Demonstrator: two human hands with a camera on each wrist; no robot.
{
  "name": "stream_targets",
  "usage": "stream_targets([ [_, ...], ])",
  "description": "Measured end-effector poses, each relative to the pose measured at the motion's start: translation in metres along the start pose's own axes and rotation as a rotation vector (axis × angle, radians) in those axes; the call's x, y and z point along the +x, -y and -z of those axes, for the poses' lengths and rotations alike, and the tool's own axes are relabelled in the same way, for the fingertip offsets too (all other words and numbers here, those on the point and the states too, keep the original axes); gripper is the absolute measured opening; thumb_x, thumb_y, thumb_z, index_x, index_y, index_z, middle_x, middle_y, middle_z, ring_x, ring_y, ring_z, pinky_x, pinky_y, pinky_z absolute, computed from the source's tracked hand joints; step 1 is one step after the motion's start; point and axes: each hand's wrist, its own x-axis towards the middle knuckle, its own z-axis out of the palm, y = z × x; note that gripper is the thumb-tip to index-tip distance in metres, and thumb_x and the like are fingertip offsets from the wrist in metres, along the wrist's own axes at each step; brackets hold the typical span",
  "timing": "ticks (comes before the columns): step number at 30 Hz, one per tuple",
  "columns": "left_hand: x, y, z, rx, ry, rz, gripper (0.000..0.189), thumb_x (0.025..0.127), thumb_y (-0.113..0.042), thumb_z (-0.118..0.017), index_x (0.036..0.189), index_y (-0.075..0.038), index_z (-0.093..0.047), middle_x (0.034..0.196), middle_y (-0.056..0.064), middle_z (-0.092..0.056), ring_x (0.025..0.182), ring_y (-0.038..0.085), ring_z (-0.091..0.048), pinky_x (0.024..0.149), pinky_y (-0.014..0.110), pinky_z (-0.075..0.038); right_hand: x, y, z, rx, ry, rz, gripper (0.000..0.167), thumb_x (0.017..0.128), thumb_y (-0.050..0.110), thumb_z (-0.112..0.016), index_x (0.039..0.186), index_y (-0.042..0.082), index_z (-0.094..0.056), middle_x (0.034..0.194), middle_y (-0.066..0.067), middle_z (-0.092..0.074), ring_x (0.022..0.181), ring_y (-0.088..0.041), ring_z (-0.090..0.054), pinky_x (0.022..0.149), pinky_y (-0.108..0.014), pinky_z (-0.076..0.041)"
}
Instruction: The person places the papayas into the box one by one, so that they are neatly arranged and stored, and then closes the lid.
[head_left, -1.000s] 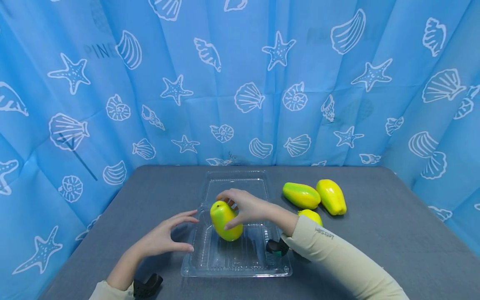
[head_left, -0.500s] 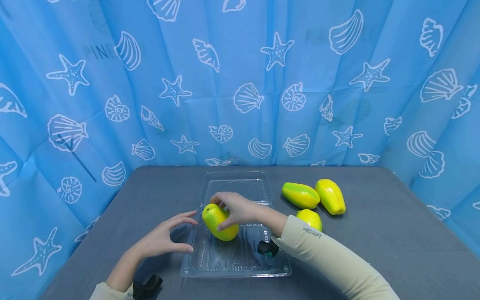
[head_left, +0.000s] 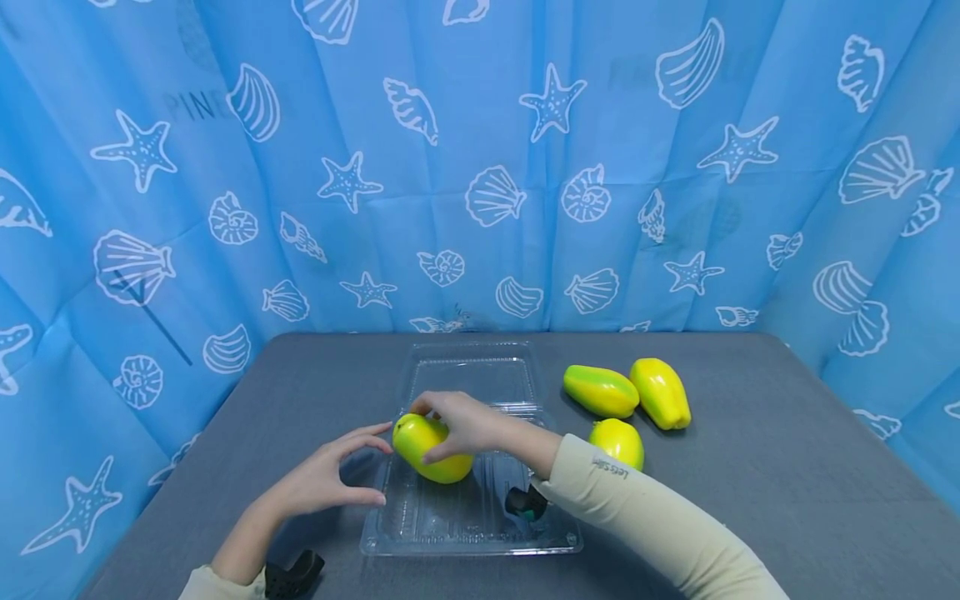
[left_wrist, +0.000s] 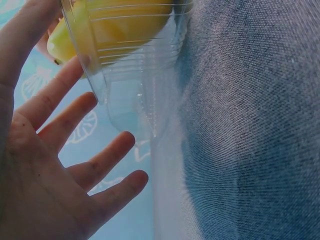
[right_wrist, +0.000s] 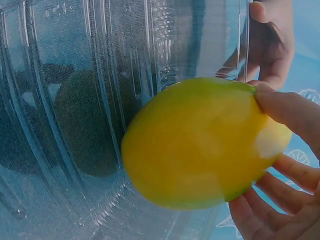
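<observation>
In the head view a yellow-green papaya (head_left: 442,468) is tilted over the left part of a clear plastic clamshell box (head_left: 480,542). My right hand (head_left: 465,427) grips it from above, thumb on the near side and fingers on the far side. The right wrist view shows the papaya (right_wrist: 200,145) close up, its broad end toward the ridged box bottom. At the box's left edge, my left hand (head_left: 322,477) has thumb and fingers spread apart, holding nothing. In the left wrist view, fingertips of the left hand (left_wrist: 50,155) are right at the clear box wall (left_wrist: 127,95).
Behind the box its clear lid (head_left: 472,379) lies folded back on the grey tabletop (head_left: 750,483). To the right of the box are three more papayas: a greenish one (head_left: 600,392), a yellow one (head_left: 662,393) and one (head_left: 618,442) partly hidden by the right sleeve. A patterned blue curtain (head_left: 450,208) hangs behind.
My right hand has carried the papaya leftward in the box, and the fruit has tipped more onto its side. The left hand has stayed nearly in place.
</observation>
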Motion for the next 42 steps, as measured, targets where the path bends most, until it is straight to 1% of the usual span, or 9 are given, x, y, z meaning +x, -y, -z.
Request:
stream_targets([
  [4, 0.000, 0.000, 0.000, 0.007, -0.003, 0.006, 0.044, 0.078, -0.031, -0.074, 0.117, -0.017, -0.058, 0.150, 0.013, -0.034, 0.137, 0.045, -0.027, 0.098, 0.072, -0.028, 0.001, 0.001, -0.002, -0.013, -0.001, -0.009, 0.057, 0.078, 0.023, -0.076, 0.127, 0.011, -0.050, 0.125, -0.005, -0.058, 0.112, -0.017, -0.056, 0.094, -0.027, -0.049],
  [10, 0.000, 0.001, 0.000, 0.007, -0.004, -0.006, 0.042, 0.078, -0.031, -0.074, 0.115, -0.018, -0.058, 0.150, 0.013, -0.034, 0.137, 0.045, -0.028, 0.098, 0.072, -0.028, 0.002, 0.002, -0.004, -0.032, -0.002, -0.022, 0.057, 0.079, 0.026, -0.075, 0.128, 0.013, -0.049, 0.125, -0.004, -0.058, 0.111, -0.015, -0.056, 0.093, -0.025, -0.049],
  [16, 0.000, 0.002, 0.000, 0.012, -0.009, -0.012, 0.041, 0.078, -0.031, -0.074, 0.114, -0.019, -0.058, 0.150, 0.013, -0.035, 0.137, 0.045, -0.028, 0.098, 0.072, -0.028, -0.002, 0.001, -0.002, -0.054, -0.014, -0.029, 0.062, 0.079, 0.031, -0.074, 0.132, 0.014, -0.046, 0.131, -0.004, -0.055, 0.119, -0.019, -0.053, 0.099, -0.033, -0.047],
  [20, 0.000, 0.002, 0.000, 0.012, -0.007, -0.004, 0.041, 0.078, -0.031, -0.074, 0.114, -0.019, -0.059, 0.149, 0.013, -0.035, 0.137, 0.045, -0.028, 0.098, 0.072, -0.028, -0.009, 0.000, 0.007, -0.023, -0.026, -0.004, 0.061, 0.080, 0.029, -0.073, 0.133, 0.011, -0.047, 0.133, -0.005, -0.054, 0.121, -0.021, -0.052, 0.101, -0.039, -0.046],
  [24, 0.000, 0.002, 0.000, 0.010, -0.005, 0.006, 0.041, 0.078, -0.032, -0.074, 0.114, -0.019, -0.059, 0.149, 0.013, -0.035, 0.137, 0.045, -0.028, 0.099, 0.071, -0.028, -0.023, 0.000, 0.022, 0.022, -0.041, 0.028, 0.056, 0.082, 0.025, -0.071, 0.131, 0.010, -0.048, 0.133, -0.006, -0.054, 0.120, -0.023, -0.053, 0.100, -0.040, -0.046],
  [28, 0.001, 0.001, -0.001, 0.019, -0.010, 0.014, 0.042, 0.077, -0.033, -0.075, 0.114, -0.019, -0.059, 0.149, 0.012, -0.036, 0.137, 0.044, -0.029, 0.100, 0.071, -0.028, -0.041, -0.006, 0.036, 0.008, -0.084, 0.060, 0.051, 0.084, 0.025, -0.069, 0.129, 0.011, -0.050, 0.131, -0.005, -0.055, 0.117, -0.022, -0.055, 0.099, -0.038, -0.047],
  [33, 0.000, -0.001, -0.001, 0.020, -0.011, 0.012, 0.043, 0.077, -0.033, -0.075, 0.113, -0.018, -0.059, 0.149, 0.012, -0.036, 0.137, 0.044, -0.029, 0.100, 0.071, -0.028, -0.069, -0.020, 0.053, -0.002, -0.149, 0.103, 0.047, 0.084, 0.025, -0.069, 0.124, 0.008, -0.054, 0.125, -0.007, -0.060, 0.113, -0.022, -0.058, 0.096, -0.036, -0.049],
  [39, 0.000, -0.002, 0.000, 0.016, -0.008, 0.002, 0.043, 0.077, -0.031, -0.075, 0.114, -0.017, -0.059, 0.149, 0.013, -0.036, 0.137, 0.045, -0.029, 0.099, 0.071, -0.028, -0.107, -0.045, 0.067, 0.007, -0.187, 0.074, 0.047, 0.083, 0.029, -0.070, 0.121, 0.008, -0.056, 0.121, -0.006, -0.062, 0.111, -0.023, -0.059, 0.095, -0.038, -0.050],
  [42, 0.000, -0.002, 0.000, 0.016, -0.009, -0.003, 0.043, 0.077, -0.031, -0.075, 0.114, -0.016, -0.059, 0.149, 0.014, -0.036, 0.136, 0.045, -0.029, 0.099, 0.071, -0.028, -0.124, -0.058, 0.069, 0.019, -0.188, 0.055, 0.046, 0.083, 0.031, -0.070, 0.121, 0.010, -0.056, 0.120, -0.005, -0.062, 0.110, -0.023, -0.059, 0.095, -0.036, -0.050],
])
